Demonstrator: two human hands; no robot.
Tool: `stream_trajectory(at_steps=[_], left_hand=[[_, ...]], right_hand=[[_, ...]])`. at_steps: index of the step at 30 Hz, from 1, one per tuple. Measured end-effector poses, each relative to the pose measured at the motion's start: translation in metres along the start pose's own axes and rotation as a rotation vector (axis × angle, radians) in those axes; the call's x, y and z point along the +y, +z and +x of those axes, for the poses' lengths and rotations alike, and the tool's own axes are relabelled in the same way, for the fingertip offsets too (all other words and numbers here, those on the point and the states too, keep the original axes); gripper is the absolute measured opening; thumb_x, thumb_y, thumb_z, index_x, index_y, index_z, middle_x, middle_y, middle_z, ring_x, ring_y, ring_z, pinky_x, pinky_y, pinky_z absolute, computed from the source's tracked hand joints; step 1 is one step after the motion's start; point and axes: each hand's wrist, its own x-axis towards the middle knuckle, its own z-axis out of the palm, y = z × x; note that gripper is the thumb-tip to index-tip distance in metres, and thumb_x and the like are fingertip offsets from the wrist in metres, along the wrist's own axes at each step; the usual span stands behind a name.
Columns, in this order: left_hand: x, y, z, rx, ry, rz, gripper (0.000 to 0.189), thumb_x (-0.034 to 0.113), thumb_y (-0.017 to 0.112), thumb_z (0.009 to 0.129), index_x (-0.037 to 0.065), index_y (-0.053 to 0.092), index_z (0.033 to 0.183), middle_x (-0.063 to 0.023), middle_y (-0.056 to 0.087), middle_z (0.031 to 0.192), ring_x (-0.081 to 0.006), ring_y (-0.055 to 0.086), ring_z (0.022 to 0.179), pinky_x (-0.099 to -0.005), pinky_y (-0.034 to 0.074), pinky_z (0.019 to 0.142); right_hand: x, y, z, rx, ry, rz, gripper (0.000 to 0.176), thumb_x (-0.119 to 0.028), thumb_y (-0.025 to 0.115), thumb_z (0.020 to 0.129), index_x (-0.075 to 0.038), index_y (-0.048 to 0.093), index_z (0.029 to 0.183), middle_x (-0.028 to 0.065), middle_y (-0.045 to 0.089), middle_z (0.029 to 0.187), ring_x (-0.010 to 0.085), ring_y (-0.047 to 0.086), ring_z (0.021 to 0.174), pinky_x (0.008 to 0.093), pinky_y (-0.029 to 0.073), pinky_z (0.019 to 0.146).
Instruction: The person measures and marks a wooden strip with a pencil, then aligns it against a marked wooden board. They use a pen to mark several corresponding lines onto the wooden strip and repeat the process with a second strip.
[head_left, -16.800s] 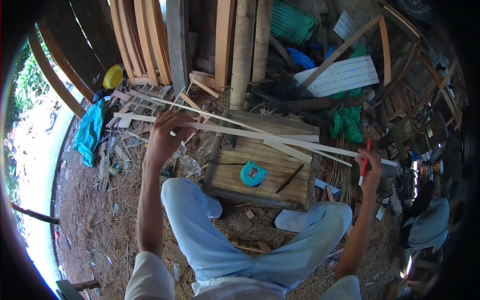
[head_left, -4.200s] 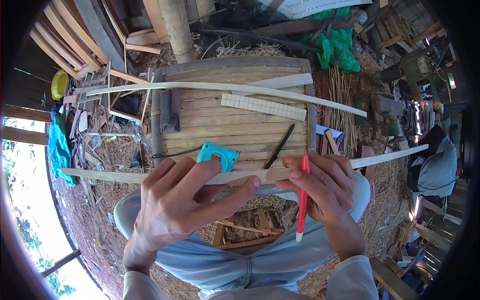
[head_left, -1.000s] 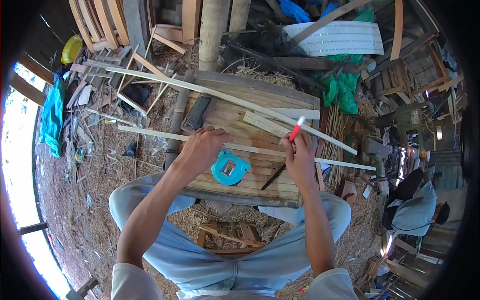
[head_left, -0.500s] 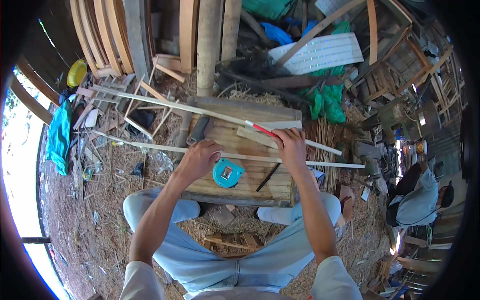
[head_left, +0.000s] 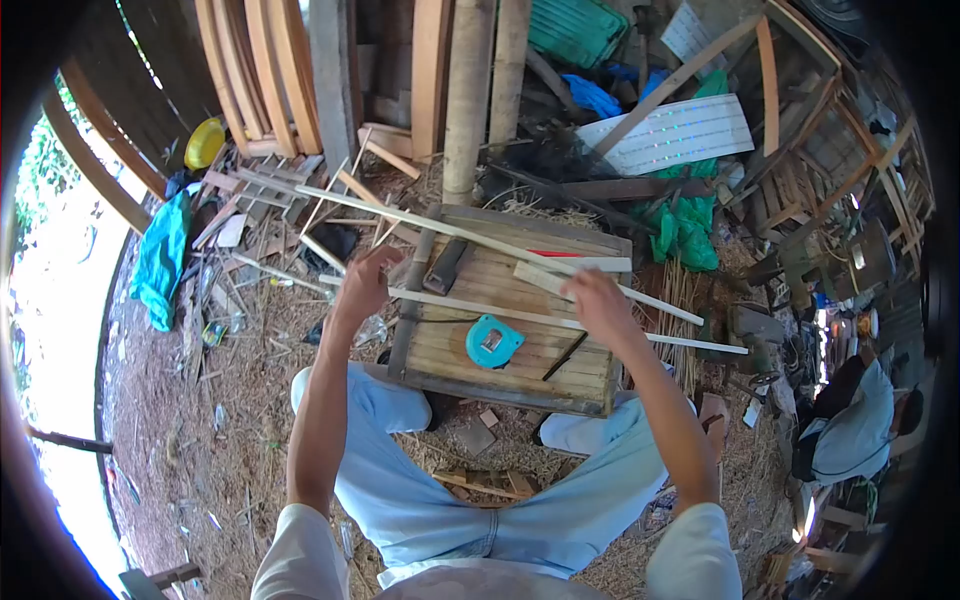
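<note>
The thin wooden strip [head_left: 480, 307] is lying slantwise across the slatted tabletop [head_left: 520, 385], with both ends overhanging and the right end reaching well past the edge. The left hand [head_left: 365, 283] is curling its fingers around the strip near its left end, off the side of the tabletop. The right hand [head_left: 603, 300] is resting knuckles-up over the strip farther along. I cannot tell whether it is clamping the strip or the red pencil [head_left: 553, 253] that is showing just beyond its fingers. With so much slender wood hanging unsupported, the strip is likely to be flexing or pivoting if one hand is lifting while the other is pressing only lightly, and too hard a bend is risking a snap. The teal tape measure [head_left: 492, 341] is sitting just beside the strip, so a sliding strip could be nudging it, or the dark slim tool [head_left: 566, 357] near it, towards the front edge. A second long strip [head_left: 400, 218] and a short batten [head_left: 575, 265] are crowding the far side, where the wrong piece could be getting dragged along.
</note>
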Motion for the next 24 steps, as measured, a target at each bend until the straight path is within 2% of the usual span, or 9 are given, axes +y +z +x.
stream_trajectory(at_steps=[1, 3, 9, 11, 13, 14, 19, 23, 24], left_hand=[[-0.013, -0.006, -0.005, 0.004, 0.024, 0.161, 0.036, -0.013, 0.056, 0.071, 0.005, 0.066, 0.101, -0.0152, 0.069, 0.106, -0.0353, 0.063, 0.111, -0.0440, 0.047, 0.099], [-0.027, -0.013, -0.015, -0.112, -0.110, 0.357, 0.028, -0.003, 0.065, 0.081, 0.010, 0.066, 0.106, -0.0113, 0.071, 0.107, -0.0339, 0.063, 0.111, -0.0462, 0.041, 0.102], [-0.040, -0.005, -0.025, -0.376, -0.240, 0.403, 0.034, 0.012, 0.081, 0.074, 0.015, 0.070, 0.107, -0.0094, 0.073, 0.102, -0.0291, 0.066, 0.108, -0.0453, 0.041, 0.101], [-0.040, -0.009, -0.025, -0.333, -0.189, 0.364, 0.031, 0.010, 0.081, 0.074, 0.012, 0.072, 0.104, -0.0110, 0.074, 0.096, -0.0305, 0.069, 0.100, -0.0441, 0.047, 0.094], [-0.021, -0.015, -0.025, -0.281, -0.263, 0.196, 0.028, 0.009, 0.081, 0.074, 0.009, 0.073, 0.100, -0.0128, 0.074, 0.094, -0.0320, 0.071, 0.092, -0.0427, 0.052, 0.084], [-0.018, -0.017, -0.027, -0.272, -0.190, 0.171, 0.028, 0.006, 0.080, 0.074, 0.007, 0.073, 0.101, -0.0144, 0.074, 0.094, -0.0332, 0.071, 0.089, -0.0419, 0.054, 0.079], [-0.006, -0.004, -0.023, -0.225, -0.093, 0.121, 0.026, 0.005, 0.079, 0.075, 0.006, 0.073, 0.100, -0.0151, 0.073, 0.093, -0.0335, 0.071, 0.090, -0.0423, 0.054, 0.079], [0.008, 0.007, -0.015, -0.212, -0.061, 0.077, 0.027, 0.004, 0.078, 0.075, 0.006, 0.073, 0.101, -0.0155, 0.072, 0.094, -0.0352, 0.070, 0.092, -0.0434, 0.054, 0.080], [0.020, 0.006, -0.013, -0.261, -0.131, 0.074, 0.028, 0.003, 0.077, 0.075, 0.006, 0.073, 0.102, -0.0148, 0.072, 0.099, -0.0356, 0.069, 0.094, -0.0439, 0.054, 0.082]], right_hand=[[-0.006, 0.001, -0.028, -0.067, -0.086, -0.081, 0.025, 0.003, 0.062, 0.085, -0.009, 0.072, 0.105, 0.0075, 0.061, 0.107, 0.0280, 0.055, 0.113, 0.0444, 0.048, 0.092], [-0.004, 0.016, -0.065, -0.065, -0.215, -0.190, 0.029, 0.004, 0.065, 0.082, -0.009, 0.069, 0.108, 0.0080, 0.059, 0.112, 0.0274, 0.055, 0.114, 0.0425, 0.048, 0.093], [-0.001, 0.033, -0.082, -0.097, -0.238, -0.261, 0.029, 0.000, 0.066, 0.082, -0.005, 0.063, 0.110, 0.0088, 0.056, 0.108, 0.0267, 0.055, 0.112, 0.0415, 0.048, 0.095], [-0.003, 0.029, -0.083, -0.082, -0.264, -0.264, 0.025, -0.003, 0.066, 0.083, -0.004, 0.062, 0.108, 0.0091, 0.056, 0.107, 0.0271, 0.054, 0.113, 0.0426, 0.050, 0.093], [-0.007, 0.020, -0.085, 0.049, -0.229, -0.204, 0.023, -0.003, 0.067, 0.083, -0.004, 0.063, 0.106, 0.0084, 0.055, 0.105, 0.0272, 0.056, 0.108, 0.0426, 0.052, 0.089], [-0.008, 0.016, -0.087, 0.048, -0.232, -0.203, 0.023, -0.003, 0.067, 0.083, -0.004, 0.063, 0.106, 0.0084, 0.055, 0.105, 0.0272, 0.056, 0.108, 0.0426, 0.052, 0.089], [-0.036, -0.011, -0.084, 0.297, -0.030, 0.046, 0.015, -0.002, 0.067, 0.085, -0.003, 0.062, 0.099, 0.0115, 0.053, 0.098, 0.0297, 0.058, 0.095, 0.0426, 0.052, 0.081], [-0.030, 0.030, -0.078, 0.261, -0.013, 0.168, 0.017, -0.006, 0.064, 0.091, 0.001, 0.056, 0.104, 0.0167, 0.056, 0.106, 0.0374, 0.057, 0.102, 0.0504, 0.050, 0.085], [-0.035, 0.039, -0.080, 0.267, 0.004, 0.158, 0.017, -0.006, 0.064, 0.091, 0.001, 0.056, 0.104, 0.0167, 0.056, 0.106, 0.0374, 0.057, 0.102, 0.0504, 0.050, 0.085]])
